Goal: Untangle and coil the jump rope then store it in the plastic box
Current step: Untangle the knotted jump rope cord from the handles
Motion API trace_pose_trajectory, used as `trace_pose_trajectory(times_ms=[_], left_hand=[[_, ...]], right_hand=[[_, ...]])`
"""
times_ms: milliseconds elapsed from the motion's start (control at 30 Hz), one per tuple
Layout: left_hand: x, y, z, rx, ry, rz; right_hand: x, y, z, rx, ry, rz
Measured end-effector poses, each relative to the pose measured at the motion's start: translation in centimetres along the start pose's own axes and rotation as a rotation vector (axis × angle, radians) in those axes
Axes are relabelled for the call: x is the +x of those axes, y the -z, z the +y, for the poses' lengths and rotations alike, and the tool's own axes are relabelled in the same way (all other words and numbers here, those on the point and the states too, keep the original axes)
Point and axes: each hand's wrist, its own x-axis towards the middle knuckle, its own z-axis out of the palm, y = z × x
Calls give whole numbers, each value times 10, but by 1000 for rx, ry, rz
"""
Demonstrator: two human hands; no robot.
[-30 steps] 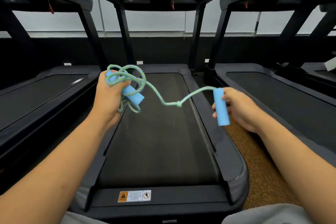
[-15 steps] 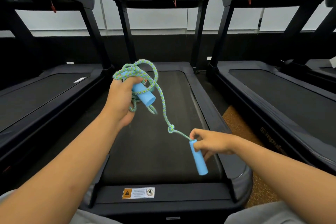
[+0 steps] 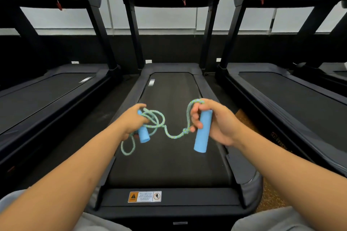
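No box anywhere in view, just treadmills. The left hand [image 3: 131, 122] is curled around one blue foam handle [image 3: 143, 134] plus a messy bunch of the green-blue jump rope [image 3: 157, 124], with a loop dangling below. The right hand [image 3: 214, 118] is wrapped around the other blue handle [image 3: 201, 133], the rope arcing over its fingers, a knot [image 3: 185, 131] just left of them. The near end of the middle treadmill [image 3: 169, 165] has an orange-and-white warning sticker [image 3: 144, 196], text too small to read.
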Motion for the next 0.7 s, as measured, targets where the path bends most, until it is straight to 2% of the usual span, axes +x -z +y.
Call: trace_pose_trajectory(times_ms=[67, 200, 367, 433, 600, 700], left_hand=[[-5, 0, -4, 136, -20, -140], [-28, -3, 15, 306, -162, -563], [-59, -21, 53, 188, -294, -654], [-71, -27, 64, 172, -374, -638], [-80, -32, 76, 118, -580, -455], [-79, -34, 73, 190, -751, -243]], right_hand=[[0, -2, -12, 19, 39, 47], [0, 1, -27, 61, 67, 140], [0, 2, -31, 133, 41, 167], [0, 0, -31, 123, 33, 200], [1, -5, -33, 111, 29, 355], [2, -8, -32, 82, 45, 524]])
